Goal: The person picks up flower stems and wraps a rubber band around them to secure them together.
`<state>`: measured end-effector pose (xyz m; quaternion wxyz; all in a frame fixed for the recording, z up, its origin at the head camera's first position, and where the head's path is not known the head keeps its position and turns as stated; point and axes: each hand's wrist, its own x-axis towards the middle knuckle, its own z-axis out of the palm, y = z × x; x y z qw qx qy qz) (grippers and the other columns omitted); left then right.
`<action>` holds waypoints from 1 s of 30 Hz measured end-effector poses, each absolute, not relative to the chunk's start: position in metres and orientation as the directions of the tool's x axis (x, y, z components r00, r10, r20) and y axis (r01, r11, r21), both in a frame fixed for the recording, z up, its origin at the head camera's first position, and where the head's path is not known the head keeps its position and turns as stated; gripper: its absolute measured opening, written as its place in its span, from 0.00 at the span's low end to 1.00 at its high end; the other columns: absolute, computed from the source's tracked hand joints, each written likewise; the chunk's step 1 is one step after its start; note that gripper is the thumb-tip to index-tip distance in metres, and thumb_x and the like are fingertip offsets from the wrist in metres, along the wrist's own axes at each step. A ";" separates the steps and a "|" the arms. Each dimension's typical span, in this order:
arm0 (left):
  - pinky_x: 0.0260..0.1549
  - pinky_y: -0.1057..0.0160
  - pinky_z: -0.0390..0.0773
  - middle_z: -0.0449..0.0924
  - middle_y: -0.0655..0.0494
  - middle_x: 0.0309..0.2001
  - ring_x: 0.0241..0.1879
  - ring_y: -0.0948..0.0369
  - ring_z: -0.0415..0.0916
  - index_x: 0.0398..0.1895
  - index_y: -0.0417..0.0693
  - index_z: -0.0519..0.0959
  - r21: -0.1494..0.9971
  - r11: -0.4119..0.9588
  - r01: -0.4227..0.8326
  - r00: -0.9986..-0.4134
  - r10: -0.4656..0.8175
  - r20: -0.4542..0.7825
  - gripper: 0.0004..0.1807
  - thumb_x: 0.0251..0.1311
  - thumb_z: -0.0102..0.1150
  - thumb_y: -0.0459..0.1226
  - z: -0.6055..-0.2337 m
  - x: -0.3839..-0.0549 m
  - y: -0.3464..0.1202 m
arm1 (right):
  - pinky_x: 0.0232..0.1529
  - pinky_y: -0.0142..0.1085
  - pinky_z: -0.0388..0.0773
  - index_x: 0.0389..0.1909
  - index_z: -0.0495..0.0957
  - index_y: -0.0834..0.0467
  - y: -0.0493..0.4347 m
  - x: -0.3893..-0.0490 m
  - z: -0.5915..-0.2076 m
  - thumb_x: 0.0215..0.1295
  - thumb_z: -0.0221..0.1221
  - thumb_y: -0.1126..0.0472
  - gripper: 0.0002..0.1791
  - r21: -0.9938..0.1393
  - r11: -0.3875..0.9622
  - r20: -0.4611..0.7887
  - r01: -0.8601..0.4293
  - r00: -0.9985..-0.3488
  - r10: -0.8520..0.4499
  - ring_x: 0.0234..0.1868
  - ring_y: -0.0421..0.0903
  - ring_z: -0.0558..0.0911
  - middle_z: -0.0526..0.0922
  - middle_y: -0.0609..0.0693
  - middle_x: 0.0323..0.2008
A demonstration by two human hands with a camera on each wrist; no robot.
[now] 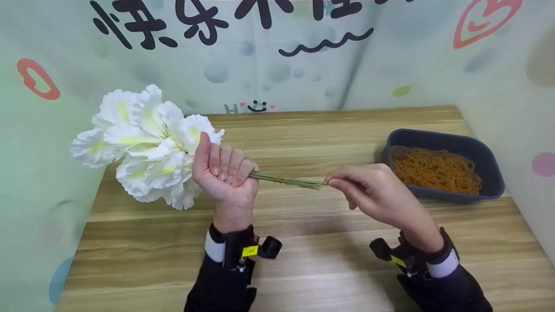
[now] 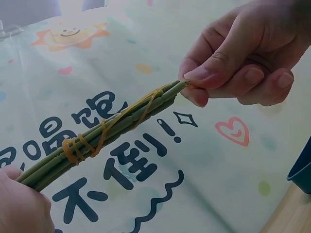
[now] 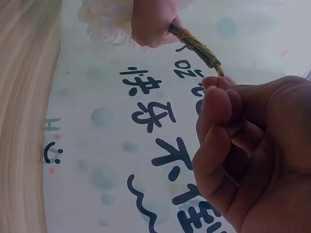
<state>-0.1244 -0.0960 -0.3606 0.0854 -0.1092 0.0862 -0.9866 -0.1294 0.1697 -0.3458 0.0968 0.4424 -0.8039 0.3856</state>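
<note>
My left hand [image 1: 227,173] grips a bunch of artificial white flowers [image 1: 143,138] by its green stems [image 1: 299,182], fingers curled round them and the blossoms out to the left. A yellow-brown rubber band [image 2: 77,149] is wound several times round the stems, and a stretched strand of it runs along them to the cut ends. Just past those ends, my right hand [image 1: 377,190] pinches the rubber band between thumb and forefinger. In the right wrist view a thin strand [image 3: 219,77] leads from the stem tips into the fingertips of that hand.
A dark blue bin [image 1: 446,193] holding a heap of rubber bands [image 1: 433,169] stands at the right of the wooden table [image 1: 303,260]. Behind the table hangs a pale printed backdrop [image 1: 269,65] with black characters, and similar sheets line both sides.
</note>
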 end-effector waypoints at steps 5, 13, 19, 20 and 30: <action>0.09 0.74 0.40 0.49 0.62 0.08 0.10 0.68 0.39 0.08 0.53 0.54 -0.202 -0.974 0.104 -0.962 -0.150 0.229 0.38 0.86 0.26 0.50 -0.361 -0.125 -0.094 | 0.26 0.22 0.76 0.47 0.87 0.58 0.170 -0.134 -0.350 0.71 0.62 0.75 0.12 -0.541 0.265 0.489 -0.799 -0.555 -0.673 0.18 0.32 0.76 0.80 0.44 0.20; 0.09 0.75 0.39 0.48 0.63 0.09 0.11 0.68 0.39 0.09 0.54 0.52 -0.241 -0.970 0.031 -0.959 -0.097 0.267 0.36 0.85 0.25 0.52 -0.363 -0.125 -0.094 | 0.23 0.22 0.76 0.48 0.85 0.62 0.159 -0.143 -0.365 0.68 0.62 0.78 0.13 -0.503 0.147 0.552 -0.852 -0.447 -0.703 0.19 0.36 0.77 0.82 0.47 0.24; 0.09 0.75 0.39 0.47 0.64 0.09 0.11 0.69 0.39 0.10 0.55 0.52 -0.235 -0.972 0.009 -0.958 -0.075 0.277 0.36 0.85 0.25 0.52 -0.365 -0.125 -0.089 | 0.23 0.22 0.78 0.47 0.85 0.62 0.152 -0.143 -0.370 0.75 0.60 0.71 0.07 -0.433 0.119 0.622 -0.894 -0.392 -0.678 0.20 0.38 0.80 0.88 0.51 0.31; 0.09 0.75 0.40 0.47 0.64 0.09 0.11 0.69 0.39 0.10 0.55 0.53 -0.223 -0.975 0.006 -0.960 -0.068 0.271 0.36 0.85 0.25 0.52 -0.364 -0.124 -0.086 | 0.25 0.23 0.80 0.46 0.85 0.62 0.150 -0.143 -0.371 0.76 0.60 0.69 0.06 -0.420 0.119 0.631 -0.900 -0.384 -0.675 0.22 0.39 0.82 0.89 0.52 0.32; 0.09 0.74 0.40 0.46 0.65 0.10 0.11 0.69 0.39 0.11 0.57 0.50 -0.178 -0.982 -0.065 -0.960 0.013 0.280 0.33 0.84 0.31 0.47 -0.367 -0.120 -0.065 | 0.39 0.32 0.90 0.47 0.85 0.61 0.140 -0.141 -0.381 0.82 0.56 0.61 0.11 -0.395 0.119 0.646 -0.911 -0.367 -0.670 0.34 0.45 0.90 0.90 0.52 0.35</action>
